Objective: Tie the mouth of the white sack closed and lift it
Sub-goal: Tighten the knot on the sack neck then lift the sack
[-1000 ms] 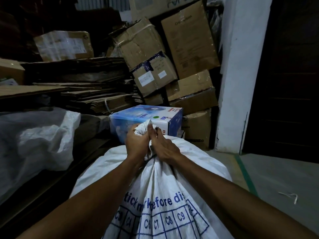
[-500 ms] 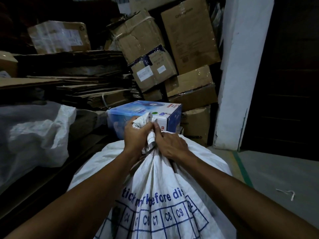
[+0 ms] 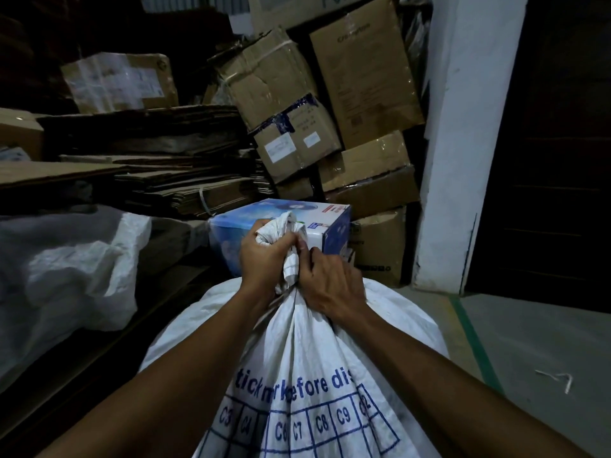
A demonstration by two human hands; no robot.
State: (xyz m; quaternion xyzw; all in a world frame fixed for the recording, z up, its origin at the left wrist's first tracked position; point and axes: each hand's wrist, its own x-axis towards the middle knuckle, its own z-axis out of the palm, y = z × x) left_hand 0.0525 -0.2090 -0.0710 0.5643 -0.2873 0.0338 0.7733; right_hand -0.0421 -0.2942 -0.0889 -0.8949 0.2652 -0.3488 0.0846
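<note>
- Both hands clamp the bunched neck of a bulging white woven-plastic sack [image 3: 297,375] w/ blue printed lettering and a grid; sack sits directly below the forearms, its gathered mouth [image 3: 284,228] poking up above the fists.
- Left hand [image 3: 264,259] is curled tight round the upper twist of fabric; right hand [image 3: 330,282] pinches the neck just beneath, thumb pressed on the twist.
- Handling, as judged: sack looks full and rounded, prob. heavy; weave is soft and crumples, likely a bit slick. Best hold is the twisted neck right under the fists; the body offers no firm grip.
- Just beyond the hands sits a blue-and-white printed carton [image 3: 330,223], w/ stacked brown cardboard boxes [image 3: 281,94] farther back; to the left of the left hand, a crumpled white plastic bag [image 3: 72,269].
- Hard to tell: whether a knot is actually formed, since the fingers cover it; no cord or tie visible. Sack's base is cut off by the frame, so contents and footing unknown. Dim light hides detail at the far left.
</note>
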